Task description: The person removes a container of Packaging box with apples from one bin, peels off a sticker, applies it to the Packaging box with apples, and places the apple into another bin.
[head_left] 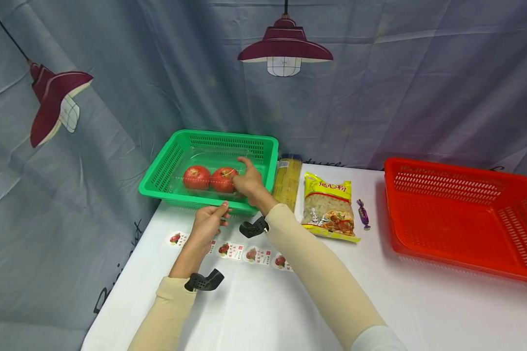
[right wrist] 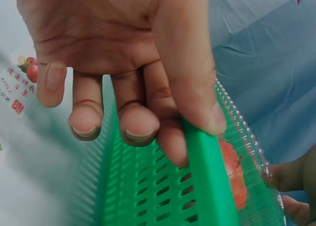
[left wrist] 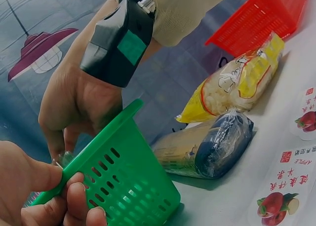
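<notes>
The box (head_left: 212, 163) needed level handling, the left hand (head_left: 208, 222) pinching the basket rim (head_left: 180, 199), the right hand (head_left: 249, 184) against the box, grip unclear.

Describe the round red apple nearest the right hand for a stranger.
In the head view, find the rectangular green plastic basket at the far left of the white table. Inside lies a clear plastic box. The target is the round red apple on its right, set apart from the similar left apple by the right hand beside it.
</notes>
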### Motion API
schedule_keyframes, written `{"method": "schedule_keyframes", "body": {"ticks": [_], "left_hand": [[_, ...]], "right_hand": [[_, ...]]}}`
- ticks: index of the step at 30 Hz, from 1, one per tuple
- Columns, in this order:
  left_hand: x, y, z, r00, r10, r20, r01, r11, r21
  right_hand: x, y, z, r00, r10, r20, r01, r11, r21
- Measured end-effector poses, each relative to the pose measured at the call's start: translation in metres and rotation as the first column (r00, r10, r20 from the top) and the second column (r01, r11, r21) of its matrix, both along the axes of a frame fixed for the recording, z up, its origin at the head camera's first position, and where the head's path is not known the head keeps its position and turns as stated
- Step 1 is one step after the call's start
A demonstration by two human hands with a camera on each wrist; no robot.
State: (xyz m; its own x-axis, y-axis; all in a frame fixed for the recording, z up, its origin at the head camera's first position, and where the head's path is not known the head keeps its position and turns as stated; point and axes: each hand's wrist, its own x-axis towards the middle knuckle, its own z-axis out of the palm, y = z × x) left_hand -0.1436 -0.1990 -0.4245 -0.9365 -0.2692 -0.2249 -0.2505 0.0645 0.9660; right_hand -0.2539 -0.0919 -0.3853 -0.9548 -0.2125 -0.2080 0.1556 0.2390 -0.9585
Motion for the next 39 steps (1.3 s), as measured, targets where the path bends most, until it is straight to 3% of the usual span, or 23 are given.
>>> {"method": "schedule_keyframes", "body": {"ticks": [18,32,39], "left_hand": [[-0.001,-0.001,0.001,1.000,0.002,0.015,-0.002,1.000,0.006],[0.001,-0.002,0.002,1.000,-0.014,0.016,0.013,0.999,0.031],[0.002,-0.002,0.003,0.999,-0.024,0.021,0.023,0.999,0.036]], "right_hand": [[0.001,0.012,0.010,0.999,0.043,0.014,-0.041,0.993,-0.107],[0.007,0.020,0.025,0.994,0.101,0.027,-0.095,0.980,-0.175],[0.009,0.026,0.033,0.995,0.094,0.037,-0.084,0.973,-0.214]]}}
